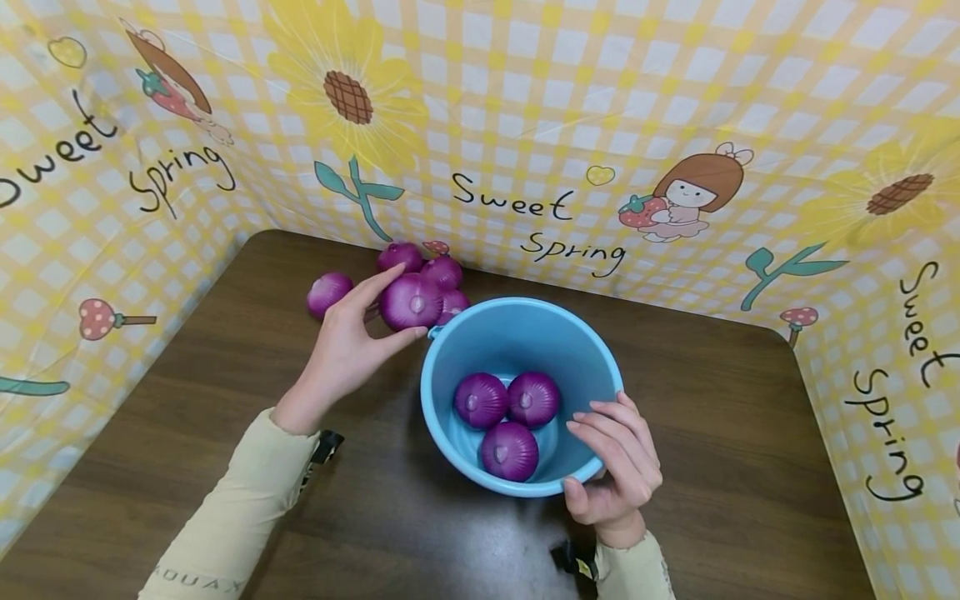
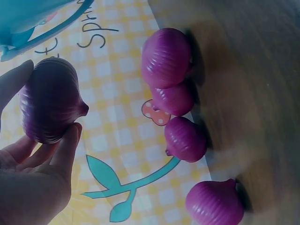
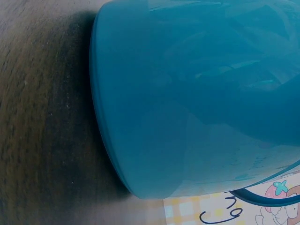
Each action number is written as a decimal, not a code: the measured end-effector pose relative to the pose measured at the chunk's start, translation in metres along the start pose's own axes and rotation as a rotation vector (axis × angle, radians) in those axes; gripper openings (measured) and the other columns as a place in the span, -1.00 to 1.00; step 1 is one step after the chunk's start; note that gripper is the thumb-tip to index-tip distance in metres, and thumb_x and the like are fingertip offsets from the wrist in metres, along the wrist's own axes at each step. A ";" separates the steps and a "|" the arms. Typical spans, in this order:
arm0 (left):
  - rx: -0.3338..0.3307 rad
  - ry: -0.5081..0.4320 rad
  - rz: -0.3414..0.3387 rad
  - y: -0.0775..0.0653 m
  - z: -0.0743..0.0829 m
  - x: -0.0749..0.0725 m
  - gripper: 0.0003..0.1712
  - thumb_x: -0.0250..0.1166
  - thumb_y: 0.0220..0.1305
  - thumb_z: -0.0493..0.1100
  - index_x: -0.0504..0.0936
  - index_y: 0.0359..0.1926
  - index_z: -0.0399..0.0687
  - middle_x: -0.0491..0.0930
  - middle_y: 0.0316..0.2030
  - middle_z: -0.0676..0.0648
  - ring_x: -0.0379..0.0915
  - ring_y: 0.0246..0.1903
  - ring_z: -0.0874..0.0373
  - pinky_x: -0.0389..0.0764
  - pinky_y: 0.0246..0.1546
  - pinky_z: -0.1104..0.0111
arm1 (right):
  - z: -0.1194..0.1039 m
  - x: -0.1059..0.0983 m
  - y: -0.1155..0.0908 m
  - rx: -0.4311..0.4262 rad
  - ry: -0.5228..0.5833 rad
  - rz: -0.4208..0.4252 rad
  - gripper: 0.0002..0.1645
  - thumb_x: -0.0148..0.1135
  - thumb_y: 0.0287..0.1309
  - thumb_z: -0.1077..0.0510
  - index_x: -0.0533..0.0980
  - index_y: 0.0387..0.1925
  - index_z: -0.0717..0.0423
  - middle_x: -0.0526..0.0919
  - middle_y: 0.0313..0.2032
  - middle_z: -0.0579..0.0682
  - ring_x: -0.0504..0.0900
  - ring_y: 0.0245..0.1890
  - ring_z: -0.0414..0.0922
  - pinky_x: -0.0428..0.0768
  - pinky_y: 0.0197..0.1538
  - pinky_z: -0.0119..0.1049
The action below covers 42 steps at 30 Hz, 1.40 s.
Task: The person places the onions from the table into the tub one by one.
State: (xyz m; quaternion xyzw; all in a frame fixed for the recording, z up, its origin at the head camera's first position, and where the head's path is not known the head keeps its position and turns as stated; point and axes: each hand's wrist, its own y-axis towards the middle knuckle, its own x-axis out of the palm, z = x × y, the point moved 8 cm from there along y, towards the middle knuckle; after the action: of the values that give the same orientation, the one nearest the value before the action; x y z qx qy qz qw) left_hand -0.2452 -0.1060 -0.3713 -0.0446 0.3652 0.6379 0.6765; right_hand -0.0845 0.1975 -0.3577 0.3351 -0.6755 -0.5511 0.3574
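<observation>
My left hand (image 1: 345, 346) holds a purple onion (image 1: 411, 302) between thumb and fingers, just left of the bucket's rim. In the left wrist view that onion (image 2: 51, 101) is off the table, its pointed tip facing right. A light-blue bucket (image 1: 577, 342) stands upright on the table. Inside it, three purple onions (image 1: 481, 401) lie on the bottom. My right hand (image 1: 618, 454) grips the bucket's near right rim, fingers over the inner side and thumb at the outside. The right wrist view is mostly filled by the bucket's outer wall (image 3: 187, 103).
Several more onions (image 2: 185, 139) lie at the back left of the dark wooden table (image 1: 720, 433), one (image 1: 330, 296) apart from the cluster. A yellow checked cloth (image 1: 525, 100) with printed flowers and lettering rises behind the table and along both sides.
</observation>
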 end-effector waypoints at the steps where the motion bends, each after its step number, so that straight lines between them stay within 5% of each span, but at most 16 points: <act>1: 0.001 0.001 0.001 0.000 0.001 0.000 -0.04 0.63 0.07 -0.14 0.40 0.48 0.18 0.43 0.37 -0.02 0.41 0.28 0.00 0.54 0.17 -0.01 | 0.000 0.000 0.000 -0.001 0.000 0.001 -0.32 0.26 0.20 -0.23 0.67 -0.59 0.35 0.68 -0.57 0.21 0.64 -0.46 0.17 0.61 0.11 0.06; 22: 0.084 0.007 0.041 0.001 0.024 -0.005 -0.01 0.65 0.02 -0.18 0.41 0.48 0.11 0.42 0.37 0.00 0.40 0.29 0.06 0.55 0.17 0.15 | -0.002 0.000 0.003 0.000 -0.001 0.013 -0.31 0.26 0.20 -0.24 0.66 -0.61 0.35 0.67 -0.59 0.22 0.62 -0.49 0.18 0.62 0.09 0.06; 42: 0.143 0.034 0.084 0.005 0.041 -0.017 0.00 0.66 0.00 -0.19 0.41 0.47 0.10 0.41 0.38 0.01 0.40 0.29 0.05 0.54 0.18 0.10 | -0.001 0.001 0.003 0.008 -0.004 0.000 -0.31 0.26 0.21 -0.24 0.66 -0.60 0.35 0.67 -0.58 0.21 0.62 -0.47 0.19 0.61 0.11 0.06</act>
State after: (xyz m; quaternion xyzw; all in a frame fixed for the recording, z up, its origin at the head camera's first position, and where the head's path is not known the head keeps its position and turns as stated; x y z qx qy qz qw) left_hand -0.2308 -0.0975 -0.3299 0.0084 0.4226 0.6374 0.6443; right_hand -0.0840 0.1967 -0.3548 0.3353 -0.6784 -0.5492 0.3546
